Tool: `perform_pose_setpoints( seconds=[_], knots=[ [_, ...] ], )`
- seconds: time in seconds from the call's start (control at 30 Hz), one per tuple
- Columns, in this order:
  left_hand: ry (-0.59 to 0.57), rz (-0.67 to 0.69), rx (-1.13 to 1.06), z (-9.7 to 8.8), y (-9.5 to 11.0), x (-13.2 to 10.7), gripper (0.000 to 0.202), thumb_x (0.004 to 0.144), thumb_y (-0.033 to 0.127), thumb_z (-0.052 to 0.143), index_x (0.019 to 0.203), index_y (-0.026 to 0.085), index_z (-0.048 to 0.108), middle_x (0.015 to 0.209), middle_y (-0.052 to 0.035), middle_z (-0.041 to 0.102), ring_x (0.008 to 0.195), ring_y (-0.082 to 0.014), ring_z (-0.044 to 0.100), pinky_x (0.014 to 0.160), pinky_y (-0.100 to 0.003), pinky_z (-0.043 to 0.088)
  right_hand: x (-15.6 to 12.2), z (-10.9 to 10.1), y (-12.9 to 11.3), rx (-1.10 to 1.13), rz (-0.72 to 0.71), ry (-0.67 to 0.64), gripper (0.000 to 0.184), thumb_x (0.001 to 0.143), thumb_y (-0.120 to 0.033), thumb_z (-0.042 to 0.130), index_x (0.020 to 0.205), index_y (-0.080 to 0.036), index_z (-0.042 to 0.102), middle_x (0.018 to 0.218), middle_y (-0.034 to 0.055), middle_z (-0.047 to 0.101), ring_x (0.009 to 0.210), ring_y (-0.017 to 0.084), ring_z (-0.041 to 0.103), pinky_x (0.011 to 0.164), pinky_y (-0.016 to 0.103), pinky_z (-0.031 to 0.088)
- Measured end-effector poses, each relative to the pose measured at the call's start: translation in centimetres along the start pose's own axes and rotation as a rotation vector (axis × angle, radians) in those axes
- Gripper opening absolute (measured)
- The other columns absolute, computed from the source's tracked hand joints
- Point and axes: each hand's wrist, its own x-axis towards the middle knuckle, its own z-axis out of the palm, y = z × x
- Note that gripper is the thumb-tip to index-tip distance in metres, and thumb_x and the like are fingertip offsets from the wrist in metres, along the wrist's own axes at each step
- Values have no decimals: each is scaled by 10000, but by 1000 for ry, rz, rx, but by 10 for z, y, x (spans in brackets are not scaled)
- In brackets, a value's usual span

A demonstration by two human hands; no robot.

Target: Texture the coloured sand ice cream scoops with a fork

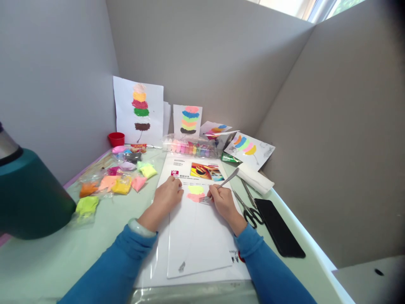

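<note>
My right hand [222, 202] is closed round the handle of a metal fork [230, 177]. The fork's tines [204, 199] touch the right end of a pink clay patch [193, 197]. Just above that patch lies a yellow clay patch [196, 189], and both are spread on a white sheet of paper [199, 236]. At the sheet's upper left edge rests my left hand [167, 195], holding nothing, with fingers loosely bent and thumb apart. A small grey smudge marks the sheet's lower left. Beneath the sheet is a printed paper pack [152, 266].
Bagged coloured clay [122, 185], a red cup [116, 139] and a dark green bottle [28, 194] are on the left. Painted cards [138, 112] lean at the back behind a clear pouch [191, 147]. Scissors [251, 213], a tissue roll [255, 178] and a black phone [280, 228] lie right.
</note>
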Motion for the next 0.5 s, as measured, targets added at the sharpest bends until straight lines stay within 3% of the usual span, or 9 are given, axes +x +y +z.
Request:
perform_pose_setpoints(
  seconds=[0.17,0.33,0.5],
  knots=[
    [-6,3,-10,-1,0,0,223,873,241,460,1012,185,625,1141,-88,610,940,-224,618,711,-317,456,1,-5,0,-36,2,59,444,887,-375,406,521,-205,591,529,12,600,547,149,574,618,250,394],
    [-4,-3,-2,0,1,0,220,868,246,464,1009,194,625,1149,-84,610,945,-222,619,716,-319,459,1,0,-1,60,6,-6,423,894,-375,413,575,-197,628,548,3,599,559,146,581,618,241,410],
    [-3,-3,1,1,0,1,222,867,252,462,1007,198,625,1139,-79,605,934,-231,618,711,-331,463,2,-2,1,-68,32,43,428,884,-366,403,540,-205,601,533,17,603,563,157,579,622,250,390]
  ],
)
